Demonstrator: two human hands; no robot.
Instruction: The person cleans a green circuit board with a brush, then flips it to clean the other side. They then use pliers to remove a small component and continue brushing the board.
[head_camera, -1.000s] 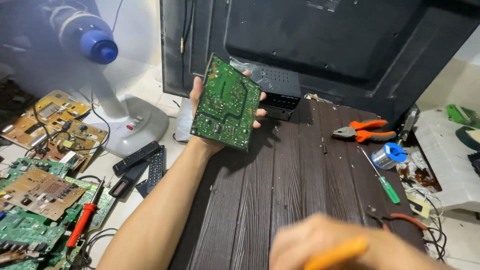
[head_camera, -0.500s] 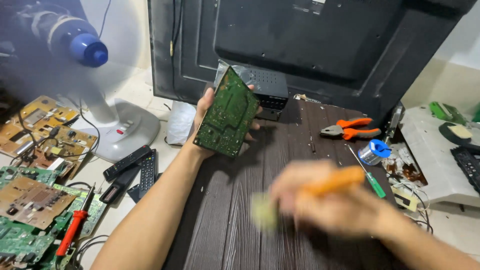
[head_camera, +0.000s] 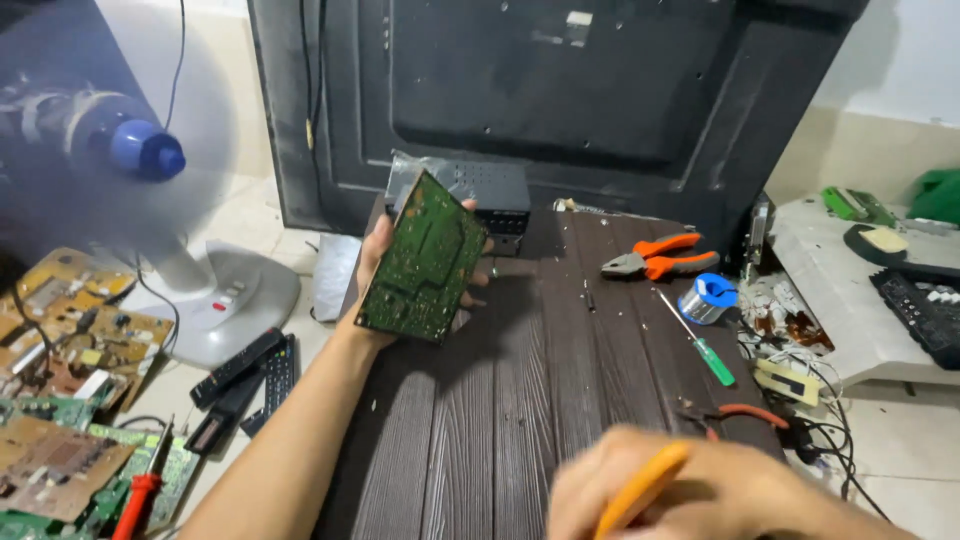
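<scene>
Board held up for inspection, tool in the other hand

The left hand (head_camera: 375, 265) grips a green circuit board (head_camera: 422, 262) by its edges, tilted upright over the far end of the dark wooden table (head_camera: 500, 420), solder side toward the viewer; the right hand (head_camera: 700, 490), blurred at the near edge, is closed round an orange-handled tool (head_camera: 640, 490) whose tip I cannot make out. It looks like the board is being checked or cleaned, so the tool would need bringing up to its face while the left hand keeps it steady. No real containers here: a blue solder spool (head_camera: 706, 298), orange pliers (head_camera: 660, 258) and a green screwdriver (head_camera: 700, 340) lie loose on the table, more boards (head_camera: 80, 340) on the floor beside the fan (head_camera: 140, 160).
</scene>
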